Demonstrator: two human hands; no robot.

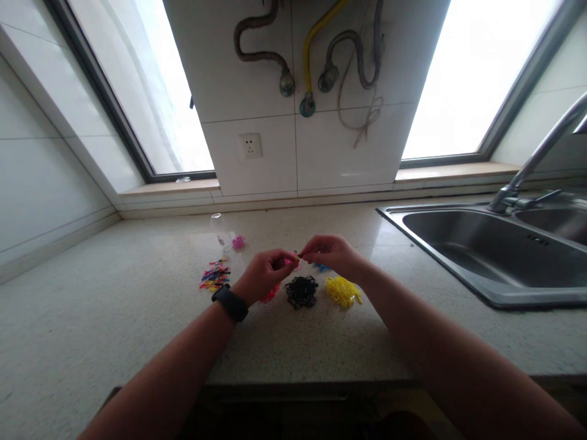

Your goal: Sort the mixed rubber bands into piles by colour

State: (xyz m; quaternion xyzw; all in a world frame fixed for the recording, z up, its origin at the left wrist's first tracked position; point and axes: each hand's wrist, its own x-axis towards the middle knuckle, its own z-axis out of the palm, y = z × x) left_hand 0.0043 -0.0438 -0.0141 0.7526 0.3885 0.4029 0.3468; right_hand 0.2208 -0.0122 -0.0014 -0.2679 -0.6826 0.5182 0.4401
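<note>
Above the piles on the counter, my left hand [271, 272] and my right hand [332, 252] meet with fingertips pinched. My left hand grips a small yellow band, and my right hand has a small black band; both are tiny and partly hidden by the fingers. Just below lies a heap of black rubber bands [301, 291]. A heap of yellow rubber bands [342, 292] is under my right wrist. Red bands [271, 294] show partly behind my left hand, blue bands [321, 267] beside my right fingers. A multicoloured group of small bands [215, 275] lies left of my left hand.
A clear plastic bottle [218, 228] stands at the back left, close to a pink object [238, 242]. On the right, a steel sink [440, 269] with a faucet [509, 197] is set into the counter [321, 348]. Windows and a tiled wall are behind.
</note>
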